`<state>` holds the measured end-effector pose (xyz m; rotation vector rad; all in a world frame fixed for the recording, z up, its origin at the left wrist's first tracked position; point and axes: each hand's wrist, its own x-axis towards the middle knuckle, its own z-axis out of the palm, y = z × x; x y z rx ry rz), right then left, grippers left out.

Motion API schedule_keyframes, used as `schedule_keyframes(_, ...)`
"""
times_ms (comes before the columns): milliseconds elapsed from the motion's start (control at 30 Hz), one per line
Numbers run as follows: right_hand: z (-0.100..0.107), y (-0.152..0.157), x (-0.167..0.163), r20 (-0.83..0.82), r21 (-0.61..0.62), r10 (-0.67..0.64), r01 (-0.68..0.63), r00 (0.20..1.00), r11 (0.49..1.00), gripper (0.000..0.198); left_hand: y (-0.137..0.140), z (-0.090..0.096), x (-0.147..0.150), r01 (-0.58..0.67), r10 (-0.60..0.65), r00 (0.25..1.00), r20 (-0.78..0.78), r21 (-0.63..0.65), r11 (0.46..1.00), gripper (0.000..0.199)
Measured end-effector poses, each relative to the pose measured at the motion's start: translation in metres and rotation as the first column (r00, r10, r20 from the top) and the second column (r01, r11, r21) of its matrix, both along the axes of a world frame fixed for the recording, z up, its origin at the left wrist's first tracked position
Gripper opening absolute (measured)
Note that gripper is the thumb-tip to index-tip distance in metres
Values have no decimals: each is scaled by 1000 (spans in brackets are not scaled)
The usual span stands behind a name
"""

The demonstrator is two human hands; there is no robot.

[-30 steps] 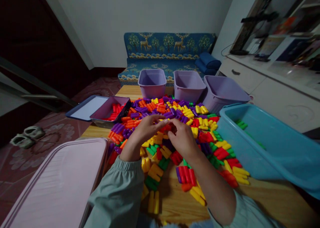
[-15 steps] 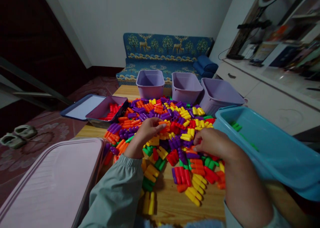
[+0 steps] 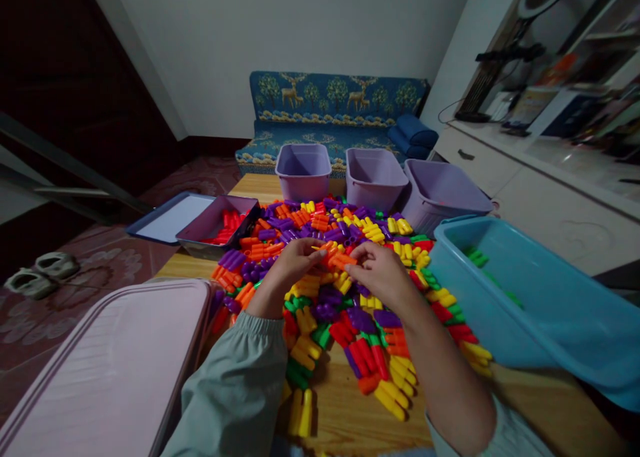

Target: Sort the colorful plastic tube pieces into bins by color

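Observation:
Both hands meet over a pile of bullet-shaped plastic building pieces (image 3: 325,310) in red, orange, yellow, green and purple. My left hand (image 3: 299,260) is closed on orange pieces at the middle of the pile. My right hand (image 3: 377,270) pinches an orange building piece (image 3: 343,260), its end close against what the left hand holds; whether the two are joined I cannot tell. Fingertips hide part of the orange pieces. Below the hands, yellow pieces (image 3: 393,397) and red ones lie on the wooden table (image 3: 345,417).
Three purple bins (image 3: 304,185) stand behind the pile. At right, a blue tub (image 3: 525,317) holds some green pieces. To the left are a box (image 3: 197,240) with red pieces, its lid (image 3: 163,217), and a pink lidded container (image 3: 115,350). A patterned sofa (image 3: 320,110) stands beyond.
My right hand has moved left and up from the pile's right side to beside my left hand, now with an orange piece. My left hand stays nearly in place.

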<state>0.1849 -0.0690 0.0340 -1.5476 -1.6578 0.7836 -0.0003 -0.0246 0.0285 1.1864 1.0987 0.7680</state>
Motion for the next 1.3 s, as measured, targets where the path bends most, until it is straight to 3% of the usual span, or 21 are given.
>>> schedule_keyframes(100, -13, 6, -20, -415, -6, -29, 29, 909, 1000, 31, 1, 0, -1, 20, -15, 995, 102, -48, 999, 24)
schedule_keyframes(167, -20, 7, -29, -513, -22, -25, 16, 858, 1000, 42, 0, -2, -2, 9, 2, 986, 164, -64, 998, 25)
schedule_keyframes(400, -27, 7, -28, -469, -62, -15, -16, 883, 998, 46, -3, -2, -6, 37, -28, 983, 184, -46, 998, 35)
schedule_keyframes(567, -28, 7, -24, -327, 11, -41, 47, 944, 999, 37, -2, -2, 0, 25, -22, 993, 118, -27, 999, 41)
schedule_keyframes(667, -28, 10, -20, -331, 45, -109, 131, 937, 990, 36, 2, -5, 5, -78, 76, 997, 16, 132, 988, 30)
schedule_keyframes(700, -27, 11, -19, -348, 42, -132, 156, 928, 987, 37, 3, -7, 6, -117, 130, 991, -37, 248, 962, 26)
schedule_keyframes(767, -25, 14, -15, -402, 26, -167, 193, 900, 981, 38, 4, -10, 7, -98, 213, 962, -171, 513, 853, 20)
schedule_keyframes(833, -23, 17, -10, -442, 12, -178, 203, 879, 979, 41, 4, -14, 8, 56, 235, 916, -325, 684, 727, 23)
schedule_keyframes(900, -24, 19, -5, -431, 3, -176, 197, 885, 980, 44, 3, -20, 9, 205, 228, 865, -447, 729, 653, 37)
schedule_keyframes(1000, -30, 22, 1, -351, -46, -178, 173, 919, 984, 45, 2, -29, 12, 298, 266, 794, -547, 730, 615, 53)
schedule_keyframes(1100, -36, 24, 0, -371, -106, -181, 152, 911, 983, 43, 3, -36, 15, 290, 329, 762, -559, 747, 598, 51)
schedule_keyframes(1300, -35, 19, -14, -537, -163, -125, 43, 834, 986, 44, 8, -40, 18, 138, 369, 841, -395, 817, 560, 40)
